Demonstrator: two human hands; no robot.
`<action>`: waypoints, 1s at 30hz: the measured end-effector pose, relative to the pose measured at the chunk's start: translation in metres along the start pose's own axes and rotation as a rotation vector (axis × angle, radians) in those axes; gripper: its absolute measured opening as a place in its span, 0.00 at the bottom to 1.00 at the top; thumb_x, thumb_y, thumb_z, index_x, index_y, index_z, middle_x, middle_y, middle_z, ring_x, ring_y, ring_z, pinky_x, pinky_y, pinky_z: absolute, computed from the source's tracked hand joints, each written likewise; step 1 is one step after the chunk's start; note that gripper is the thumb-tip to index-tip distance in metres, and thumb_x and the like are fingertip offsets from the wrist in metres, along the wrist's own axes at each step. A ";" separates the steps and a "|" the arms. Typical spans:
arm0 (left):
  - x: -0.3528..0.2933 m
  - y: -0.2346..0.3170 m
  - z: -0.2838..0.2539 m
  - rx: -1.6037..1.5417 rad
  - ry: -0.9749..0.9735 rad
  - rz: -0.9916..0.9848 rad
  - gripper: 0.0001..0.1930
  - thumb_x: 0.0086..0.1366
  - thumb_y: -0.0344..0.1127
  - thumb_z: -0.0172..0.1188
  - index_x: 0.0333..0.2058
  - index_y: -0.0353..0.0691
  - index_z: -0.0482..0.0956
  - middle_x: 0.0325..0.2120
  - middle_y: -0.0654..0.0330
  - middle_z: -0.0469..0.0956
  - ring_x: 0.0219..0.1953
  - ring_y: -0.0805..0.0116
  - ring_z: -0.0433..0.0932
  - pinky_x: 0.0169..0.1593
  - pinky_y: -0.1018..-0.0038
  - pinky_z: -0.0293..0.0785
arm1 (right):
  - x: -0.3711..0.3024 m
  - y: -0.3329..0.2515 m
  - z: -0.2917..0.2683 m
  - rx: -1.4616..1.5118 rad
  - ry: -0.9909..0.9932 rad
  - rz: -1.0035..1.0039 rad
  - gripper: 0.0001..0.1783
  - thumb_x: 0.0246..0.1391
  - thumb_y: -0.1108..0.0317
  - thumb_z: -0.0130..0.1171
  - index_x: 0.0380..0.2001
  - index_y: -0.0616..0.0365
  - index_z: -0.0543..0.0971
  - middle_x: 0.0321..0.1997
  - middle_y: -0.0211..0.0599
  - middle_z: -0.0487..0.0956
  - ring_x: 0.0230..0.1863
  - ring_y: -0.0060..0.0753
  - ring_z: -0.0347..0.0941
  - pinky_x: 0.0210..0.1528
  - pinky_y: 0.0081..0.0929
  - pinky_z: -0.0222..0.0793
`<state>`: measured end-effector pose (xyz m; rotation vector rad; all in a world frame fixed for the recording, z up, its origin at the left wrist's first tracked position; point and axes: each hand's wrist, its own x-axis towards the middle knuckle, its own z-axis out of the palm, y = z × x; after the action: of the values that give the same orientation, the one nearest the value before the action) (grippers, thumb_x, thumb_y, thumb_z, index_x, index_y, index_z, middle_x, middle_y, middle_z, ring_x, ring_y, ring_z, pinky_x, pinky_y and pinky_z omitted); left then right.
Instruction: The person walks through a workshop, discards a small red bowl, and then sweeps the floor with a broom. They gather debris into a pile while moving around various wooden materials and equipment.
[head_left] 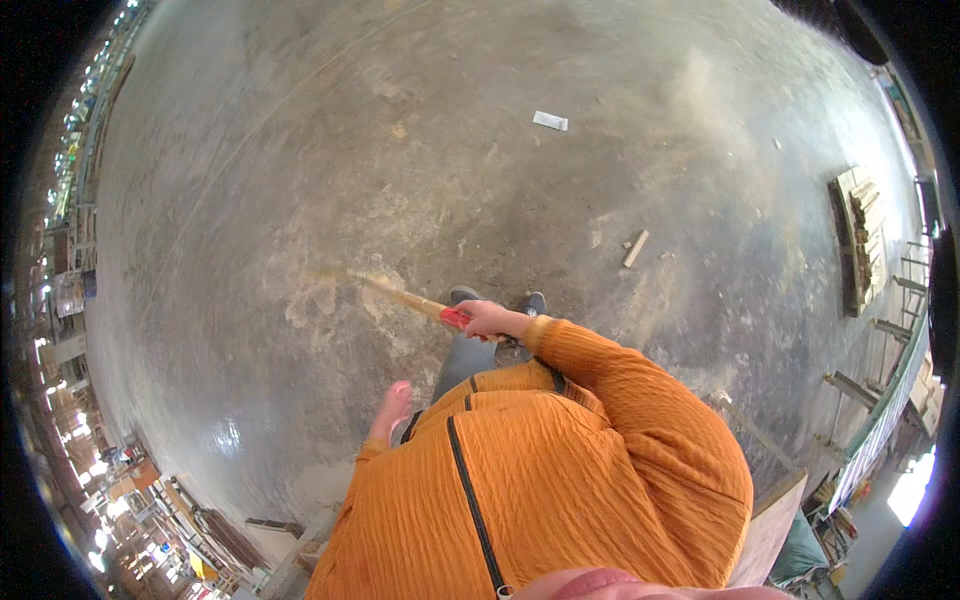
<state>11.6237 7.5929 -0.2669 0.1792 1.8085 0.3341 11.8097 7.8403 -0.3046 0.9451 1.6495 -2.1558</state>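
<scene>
My right hand (487, 319) is wrapped round the red grip of a long, pale tan tool (405, 296) in front of my waist. From the fist the tool reaches out to the left over the floor, and its far end is smeared by motion, so I cannot tell its exact kind. My left hand (393, 408) hangs low at my left side, loosely stretched out, with nothing visible in it. Below the right hand my shoes (535, 303) stand on the concrete floor (450, 200).
A short wood offcut (635, 249) and a flat white piece (550, 121) lie on the dusty floor ahead. Stacked wooden strips (866, 240) sit at the far right, near a metal-framed rack (880, 400). A board (768, 530) stands close by my right side. Clutter (170, 520) lines the left edge.
</scene>
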 end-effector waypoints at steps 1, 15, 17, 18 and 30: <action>0.010 0.016 -0.005 0.003 0.021 0.063 0.17 0.57 0.42 0.51 0.45 0.45 0.68 0.31 0.62 0.72 0.31 0.71 0.69 0.30 0.71 0.67 | 0.019 -0.002 -0.001 -0.091 -0.001 0.005 0.29 0.36 0.74 0.57 0.47 0.52 0.67 0.21 0.32 0.72 0.14 0.23 0.66 0.14 0.22 0.64; 0.066 0.089 -0.156 0.072 0.100 -0.117 0.19 0.59 0.44 0.47 0.47 0.44 0.65 0.38 0.59 0.69 0.36 0.63 0.70 0.36 0.59 0.69 | 0.054 -0.032 -0.287 0.286 1.262 0.117 0.25 0.37 0.74 0.52 0.42 0.55 0.59 0.28 0.36 0.68 0.19 0.29 0.67 0.18 0.27 0.65; 0.069 0.086 -0.164 -0.108 0.212 -0.169 0.18 0.59 0.43 0.48 0.46 0.44 0.66 0.37 0.59 0.70 0.35 0.64 0.70 0.37 0.58 0.69 | 0.079 -0.060 -0.249 0.426 1.109 0.000 0.29 0.37 0.76 0.50 0.46 0.54 0.53 0.30 0.37 0.64 0.17 0.28 0.64 0.16 0.27 0.64; 0.078 0.088 -0.164 -0.090 0.170 -0.178 0.17 0.58 0.43 0.48 0.46 0.44 0.67 0.36 0.60 0.70 0.34 0.65 0.70 0.37 0.59 0.69 | 0.079 -0.069 -0.231 0.377 1.031 -0.023 0.30 0.37 0.76 0.51 0.46 0.53 0.53 0.29 0.36 0.65 0.17 0.27 0.64 0.15 0.26 0.63; 0.121 0.155 -0.102 -0.015 0.150 0.126 0.18 0.56 0.41 0.51 0.44 0.43 0.68 0.34 0.60 0.73 0.35 0.65 0.71 0.39 0.70 0.68 | 0.256 -0.191 -0.092 -0.080 -0.256 0.030 0.22 0.38 0.73 0.55 0.43 0.54 0.70 0.17 0.33 0.71 0.14 0.25 0.67 0.14 0.25 0.62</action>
<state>11.4858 7.7614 -0.3050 0.2643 1.9468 0.4606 11.5388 8.0311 -0.3357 0.6364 1.5725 -2.0747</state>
